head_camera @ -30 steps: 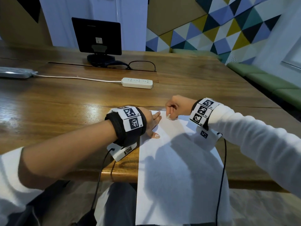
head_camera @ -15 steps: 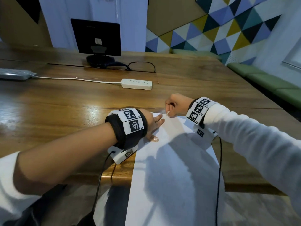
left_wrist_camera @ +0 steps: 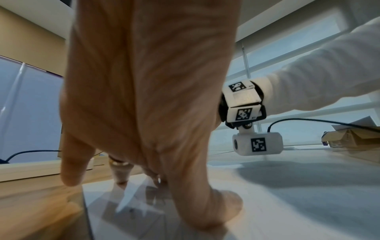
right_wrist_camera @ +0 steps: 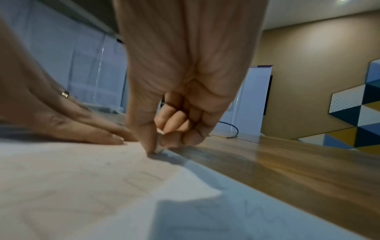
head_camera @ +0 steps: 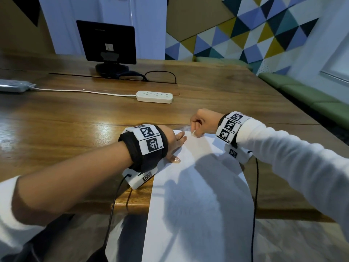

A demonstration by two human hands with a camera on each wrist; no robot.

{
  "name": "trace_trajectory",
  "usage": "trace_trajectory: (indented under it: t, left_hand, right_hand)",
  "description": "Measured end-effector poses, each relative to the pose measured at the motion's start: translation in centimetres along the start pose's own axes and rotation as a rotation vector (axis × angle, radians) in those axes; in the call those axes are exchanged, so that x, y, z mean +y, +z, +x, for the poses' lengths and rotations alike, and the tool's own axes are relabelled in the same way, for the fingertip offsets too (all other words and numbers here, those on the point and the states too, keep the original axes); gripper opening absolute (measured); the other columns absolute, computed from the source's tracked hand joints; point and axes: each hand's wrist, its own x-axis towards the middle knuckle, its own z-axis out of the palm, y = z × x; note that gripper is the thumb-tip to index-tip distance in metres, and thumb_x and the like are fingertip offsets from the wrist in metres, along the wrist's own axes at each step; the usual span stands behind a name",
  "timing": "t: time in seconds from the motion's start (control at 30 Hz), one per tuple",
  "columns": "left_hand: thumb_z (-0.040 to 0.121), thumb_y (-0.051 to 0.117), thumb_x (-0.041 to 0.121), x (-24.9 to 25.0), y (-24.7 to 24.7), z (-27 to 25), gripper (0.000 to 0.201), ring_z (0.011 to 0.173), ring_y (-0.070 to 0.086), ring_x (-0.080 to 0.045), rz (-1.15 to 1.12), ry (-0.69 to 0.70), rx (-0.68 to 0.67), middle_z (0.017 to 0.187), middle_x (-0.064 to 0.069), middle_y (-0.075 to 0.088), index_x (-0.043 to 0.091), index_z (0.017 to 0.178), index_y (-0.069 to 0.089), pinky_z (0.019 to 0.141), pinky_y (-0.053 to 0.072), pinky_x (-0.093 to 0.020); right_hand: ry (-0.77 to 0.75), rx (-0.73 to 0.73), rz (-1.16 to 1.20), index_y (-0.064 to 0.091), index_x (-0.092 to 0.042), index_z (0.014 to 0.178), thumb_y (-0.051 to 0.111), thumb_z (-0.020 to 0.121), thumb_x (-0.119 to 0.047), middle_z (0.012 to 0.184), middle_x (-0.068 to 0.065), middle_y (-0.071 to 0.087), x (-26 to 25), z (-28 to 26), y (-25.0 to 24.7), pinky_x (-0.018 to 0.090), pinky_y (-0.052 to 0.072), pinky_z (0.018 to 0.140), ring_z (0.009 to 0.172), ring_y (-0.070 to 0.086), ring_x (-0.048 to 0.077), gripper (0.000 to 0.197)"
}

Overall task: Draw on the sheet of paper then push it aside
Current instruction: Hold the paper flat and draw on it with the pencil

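Observation:
A white sheet of paper (head_camera: 198,186) lies on the wooden table (head_camera: 75,129), and its near part hangs over the front edge. Faint pencil lines show on the sheet (right_wrist_camera: 82,178) in the right wrist view. My left hand (head_camera: 175,142) lies flat with straight fingers on the sheet's far left corner, and a ring shows on one finger. My right hand (head_camera: 200,123) is curled at the far edge. Its thumb and fingertips (right_wrist_camera: 152,146) pinch a small raised white bit there, which looks like the paper's edge.
A cream power strip (head_camera: 154,96) with a white cord lies beyond the hands. A dark monitor (head_camera: 106,42) and a black cable loop (head_camera: 160,74) stand at the back, another power strip (head_camera: 13,86) at far left, a green bench (head_camera: 311,99) on the right.
Both hands have moved a little away from me, and the sheet has slid with them. Its hanging near end has swung slightly to the left.

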Motion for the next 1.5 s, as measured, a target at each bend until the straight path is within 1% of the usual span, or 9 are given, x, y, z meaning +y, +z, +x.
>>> trace_trajectory:
  t: [0.17, 0.33, 0.43, 0.67, 0.83, 0.93, 1.07, 1.27, 1.5]
  left_hand:
    - [0.097, 0.044, 0.046, 0.0, 0.1, -0.1, 0.089, 0.146, -0.002, -0.032, -0.013, -0.01, 0.009, 0.156, -0.009, -0.023, 0.007, 0.149, -0.016, 0.115, 0.011, -0.044]
    - [0.097, 0.045, 0.044, 0.2, 0.3, -0.2, 0.088, 0.146, -0.003, -0.03, -0.053, -0.016, 0.027, 0.157, -0.009, -0.021, 0.006, 0.149, -0.015, 0.114, 0.011, -0.04]
    - [0.097, 0.045, 0.043, 0.3, 0.1, -0.3, 0.088, 0.146, -0.003, -0.03, -0.047, -0.022, 0.017, 0.157, -0.009, -0.021, 0.006, 0.149, -0.015, 0.114, 0.012, -0.041]
    - [0.096, 0.044, 0.045, 0.2, 0.0, -0.6, 0.088, 0.146, -0.004, -0.03, -0.045, -0.018, -0.004, 0.157, -0.008, -0.022, 0.007, 0.149, -0.016, 0.114, 0.012, -0.042]
    - [0.097, 0.029, 0.054, 0.4, -0.8, -0.8, 0.084, 0.146, -0.01, -0.033, -0.026, -0.023, -0.048, 0.156, -0.009, -0.023, 0.006, 0.149, -0.016, 0.116, 0.007, -0.047]
    - [0.1, 0.026, 0.05, 2.3, -1.2, -0.3, 0.079, 0.144, -0.019, -0.029, -0.087, 0.034, 0.063, 0.154, -0.014, -0.026, 0.002, 0.149, -0.015, 0.117, 0.001, -0.045]
    - [0.102, 0.024, 0.042, 5.2, -1.2, 0.7, 0.071, 0.144, -0.019, -0.028, -0.159, 0.245, 0.108, 0.154, -0.01, -0.027, 0.007, 0.149, -0.016, 0.118, -0.003, -0.042]
    - [0.093, 0.032, 0.062, 2.5, 0.1, 0.6, 0.093, 0.146, 0.002, -0.033, -0.222, -0.225, 0.072, 0.157, -0.02, -0.01, -0.001, 0.15, -0.004, 0.116, 0.013, -0.043]
    - [0.099, 0.026, 0.052, 2.5, 0.3, 0.9, 0.083, 0.146, -0.014, -0.029, -0.2, -0.114, 0.069, 0.155, -0.016, -0.023, -0.001, 0.148, -0.014, 0.118, 0.005, -0.042]
  right_hand:
    - [-0.004, -0.125, 0.061, 0.067, 0.005, 0.081, 0.073, 0.075, 0.0, 0.064, 0.008, 0.066, 0.3, -0.6, -0.2, 0.021, 0.051, 0.058, 0.052, 0.06, 0.008, 0.01]
    - [-0.009, -0.006, 0.046, 0.066, -0.002, 0.074, 0.072, 0.074, 0.004, 0.052, -0.007, 0.064, 0.6, -0.8, 0.3, 0.022, 0.051, 0.057, 0.046, 0.058, 0.006, 0.009]
    - [-0.011, -0.121, 0.078, 0.067, -0.004, 0.074, 0.074, 0.074, 0.002, 0.058, -0.002, 0.067, 0.5, -1.1, 0.2, 0.021, 0.053, 0.057, 0.051, 0.061, 0.008, 0.009]
    - [-0.001, -0.045, 0.116, 0.066, 0.002, 0.08, 0.073, 0.075, 0.002, 0.057, -0.001, 0.065, 0.6, -2.0, 0.7, 0.019, 0.05, 0.055, 0.047, 0.058, 0.006, 0.008]
    - [0.239, 0.338, 0.538, 0.057, 0.0, 0.094, 0.064, 0.086, -0.002, 0.07, 0.01, 0.064, 3.8, -3.8, 1.2, 0.022, 0.054, 0.053, 0.051, 0.063, 0.007, 0.011]
    - [0.298, 0.364, 0.705, 0.055, -0.002, 0.092, 0.061, 0.088, -0.002, 0.076, 0.012, 0.063, 4.3, -4.4, 1.6, 0.018, 0.055, 0.053, 0.054, 0.066, 0.004, 0.007]
    - [0.278, 0.329, 0.624, 0.058, -0.004, 0.089, 0.059, 0.089, -0.003, 0.076, 0.008, 0.063, 3.9, -4.3, 1.4, 0.014, 0.052, 0.05, 0.056, 0.065, 0.001, 0.002]
    - [0.21, 0.292, 0.484, 0.065, 0.0, 0.089, 0.067, 0.084, -0.004, 0.077, 0.008, 0.067, 3.6, -4.7, 1.4, 0.018, 0.055, 0.06, 0.065, 0.065, 0.007, 0.007]
    - [0.094, 0.291, 0.053, 0.071, -0.007, 0.083, 0.075, 0.077, -0.008, 0.076, 0.001, 0.069, 0.7, -2.1, 1.2, 0.025, 0.053, 0.075, 0.071, 0.065, 0.012, 0.007]
